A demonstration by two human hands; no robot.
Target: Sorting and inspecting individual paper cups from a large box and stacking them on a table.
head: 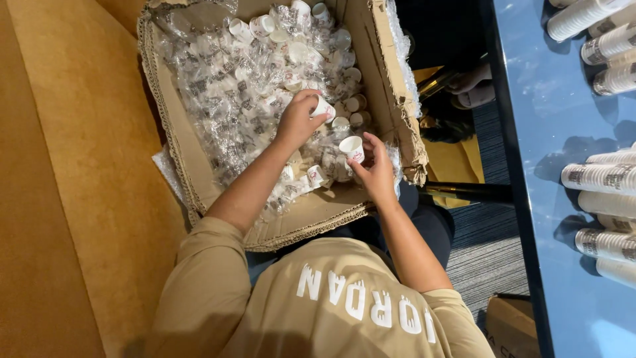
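An open cardboard box (173, 126) rests on my lap, lined with crumpled clear plastic (218, 93) and filled with several small white paper cups (265, 26). My left hand (297, 119) reaches into the middle of the box and pinches one small white cup (324, 108) by its side. My right hand (376, 171) is near the box's front right corner, holding another small white cup (352, 148) upright at the fingertips. The two hands are close together but apart.
A blue table (563, 119) runs down the right, bearing stacks of paper cups (599, 178) lying on their sides. A person's sandalled foot (472, 85) shows beyond the box. A tan surface (73, 179) lies to the left. Another cardboard box (509, 326) sits at lower right.
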